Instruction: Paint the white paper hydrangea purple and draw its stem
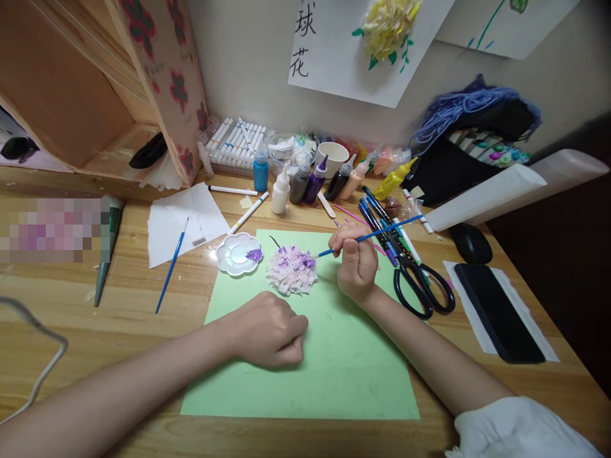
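The ruffled paper flower [291, 280], pale pink with purple paint on its upper part, lies on the upper area of the green paper sheet [305, 394]. The right hand [354, 257] grips a blue-handled paintbrush [382, 234] in its fingers; the bristle tip is at the flower's right edge. The left hand [270, 327] is curled into a fist over the sheet, just below the flower; whether it encloses anything cannot be determined. A white scalloped palette [229, 261] containing purple paint [254, 255] sits beside the flower, overlapping the sheet's upper-left corner. Black-handled scissors [413, 299] lie at the sheet's right edge. Paint bottles [315, 184] stand behind the sheet.
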A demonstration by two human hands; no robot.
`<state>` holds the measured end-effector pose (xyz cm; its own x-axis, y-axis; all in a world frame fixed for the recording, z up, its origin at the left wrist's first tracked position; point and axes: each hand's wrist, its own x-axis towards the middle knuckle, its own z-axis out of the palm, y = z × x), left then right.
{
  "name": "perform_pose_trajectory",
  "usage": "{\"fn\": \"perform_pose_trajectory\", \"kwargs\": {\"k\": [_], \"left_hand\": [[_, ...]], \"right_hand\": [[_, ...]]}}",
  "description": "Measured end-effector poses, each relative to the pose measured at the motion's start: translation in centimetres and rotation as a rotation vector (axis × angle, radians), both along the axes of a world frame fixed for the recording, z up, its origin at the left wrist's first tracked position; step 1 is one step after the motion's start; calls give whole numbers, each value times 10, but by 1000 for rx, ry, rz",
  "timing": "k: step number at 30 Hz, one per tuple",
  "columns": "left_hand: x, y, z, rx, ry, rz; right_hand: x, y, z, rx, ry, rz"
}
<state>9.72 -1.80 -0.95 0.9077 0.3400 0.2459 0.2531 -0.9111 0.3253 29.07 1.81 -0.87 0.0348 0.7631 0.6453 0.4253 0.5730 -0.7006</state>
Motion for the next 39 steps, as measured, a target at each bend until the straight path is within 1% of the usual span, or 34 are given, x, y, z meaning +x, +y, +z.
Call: {"fn": "perform_pose_trajectory", "kwargs": {"k": [5,11,16,21,28,34,39], "left_hand": [[0,0,-1,-2,-11,1],[0,-1,0,4,-4,7],[0,0,0,2,-19,12],[1,1,-1,5,-13,5],[1,0,0,10,-19,9],[0,0,1,1,-30,5],[1,0,0,-4,-32,5]], "right_hand": [[1,-2,3,4,-10,-57],[0,0,1,48,6,40],[-1,0,1,21,-9,-27],[0,-2,5,72,50,-47],[1,4,-1,160,6,81],[1,5,3,207,71,30],[2,5,-1,175,42,62]]}}
